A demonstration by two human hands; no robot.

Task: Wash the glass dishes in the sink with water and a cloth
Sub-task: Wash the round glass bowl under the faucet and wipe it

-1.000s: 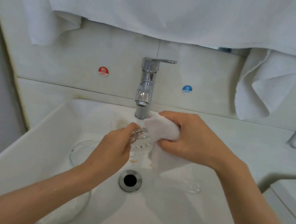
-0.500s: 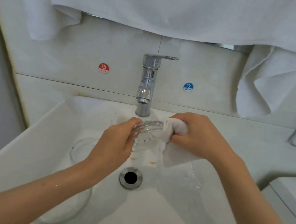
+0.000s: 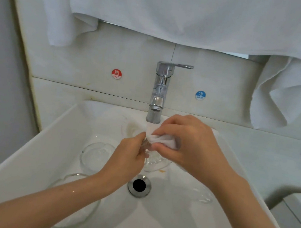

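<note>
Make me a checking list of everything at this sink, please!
Surface: white sink, with orange specks near the drain.
Job's things: glass dish held in the middle of the sink, cloth bunched against it; small bowl and big bowl lying at the left; another glass piece at the right.
Clutter: nothing seen.
Hands: left hand grips the glass dish; right hand grips the cloth.
Cables: nothing seen.
Surroundings: tap, hot sticker, cold sticker, white towels hanging above.
</note>
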